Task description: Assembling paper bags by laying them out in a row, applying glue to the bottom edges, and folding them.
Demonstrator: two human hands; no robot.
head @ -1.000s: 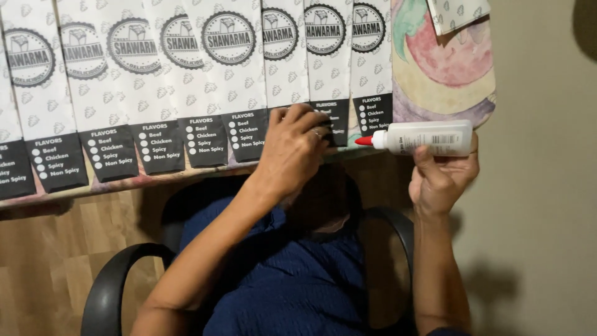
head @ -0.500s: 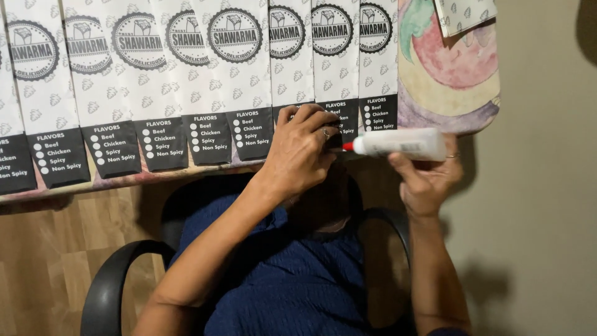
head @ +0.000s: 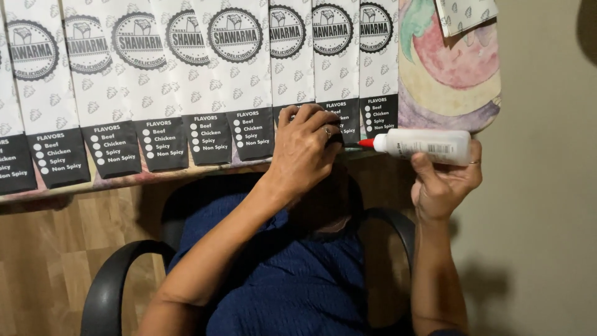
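Observation:
Several white paper sleeves with black lower ends lie side by side along the edge of a painted tabletop (head: 448, 74). My left hand (head: 305, 149) curls over the black bottom end of one sleeve (head: 336, 74) near the right of the row and grips it. My right hand (head: 444, 183) holds a white glue bottle (head: 429, 146) lying sideways. Its red nozzle points left and its thin tip reaches my left fingers at the sleeve's bottom edge.
More sleeves (head: 137, 81) fill the row to the left. A loose patterned paper (head: 466, 12) lies at the top right. Below are my blue-clad lap (head: 292, 274), black chair armrests (head: 118, 280), a wooden floor (head: 56, 249) and a beige surface (head: 547, 186).
My right hand has brought the glue bottle lower and in towards my left fingers. My left hand has stayed on the sleeve's bottom end.

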